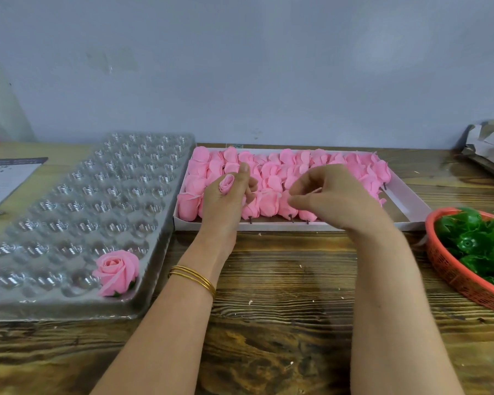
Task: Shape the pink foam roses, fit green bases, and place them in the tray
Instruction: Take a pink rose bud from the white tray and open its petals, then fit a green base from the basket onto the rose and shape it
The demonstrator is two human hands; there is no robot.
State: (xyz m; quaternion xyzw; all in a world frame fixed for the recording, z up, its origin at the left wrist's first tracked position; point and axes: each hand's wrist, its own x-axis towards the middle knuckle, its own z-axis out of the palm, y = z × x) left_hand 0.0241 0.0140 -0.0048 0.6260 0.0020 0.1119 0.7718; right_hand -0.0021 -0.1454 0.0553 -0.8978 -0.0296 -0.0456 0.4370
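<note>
While both hands work over the middle of the wooden table (283, 280), the stations of the task lie to either side of them. Clear cavity tray (160, 246), far left, nearly all cups unfilled. White box (297, 226), centre, packed with rows of unshaped pink buds (271, 169) lying with their stem ends toward the person. Orange basket (451, 269), far right, holding green bases (474, 240). Right hand (337, 198): fingers curled, tips gathered over the box's front row with a sliver of pink between them; whether it pinches a petal or only touches one cannot be told. Left hand (226, 206): clasps a single bud, thumb up beside it. Finished rose (116, 266): seated in the tray's near right corner cup, green base showing beneath. Held bud (226, 183): long axis roughly upright, rolled tip upward and away, stem end hidden in the palm. Governing relation, as judged: shaping appears to be in hand; the bases lie to the right, nearer the right hand, and the tray to the left, nearer the hand that carries the bud
</note>
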